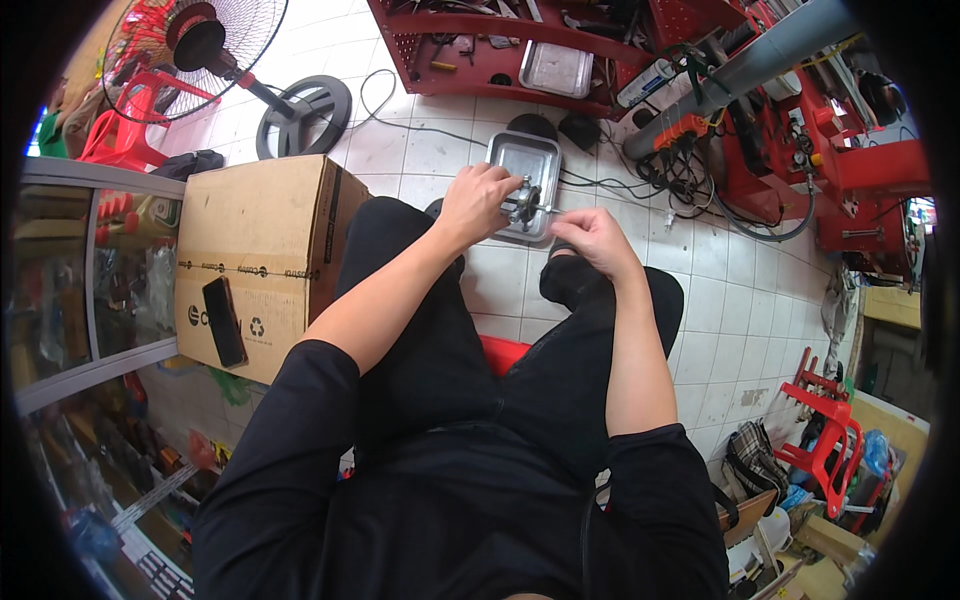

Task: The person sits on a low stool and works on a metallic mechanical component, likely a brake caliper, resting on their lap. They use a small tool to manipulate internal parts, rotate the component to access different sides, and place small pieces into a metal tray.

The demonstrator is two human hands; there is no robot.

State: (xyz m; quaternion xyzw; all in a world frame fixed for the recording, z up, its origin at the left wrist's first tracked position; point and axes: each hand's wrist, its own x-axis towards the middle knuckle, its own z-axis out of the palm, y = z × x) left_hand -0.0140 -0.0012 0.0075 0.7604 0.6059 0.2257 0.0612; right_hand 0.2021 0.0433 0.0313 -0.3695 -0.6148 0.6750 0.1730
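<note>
Between my knees, a dark metal mechanical part (527,203) with a round body sits over a shallow metal tray (524,150). My left hand (480,205) grips this part from its left side, fingers curled onto it. From the part's right side a thin light-coloured rod (549,209) sticks out. My right hand (595,238) is closed in a pinch at the outer end of the rod. Its fingertips partly hide that end, so I cannot tell whether it is a tool or belongs to the part.
A cardboard box (245,235) with a black phone (224,322) on top stands to my left, beside a glass cabinet (95,270). A fan (290,112), a red tool rack (460,75) and tangled cables (685,180) lie ahead. A red stool (830,440) is at right.
</note>
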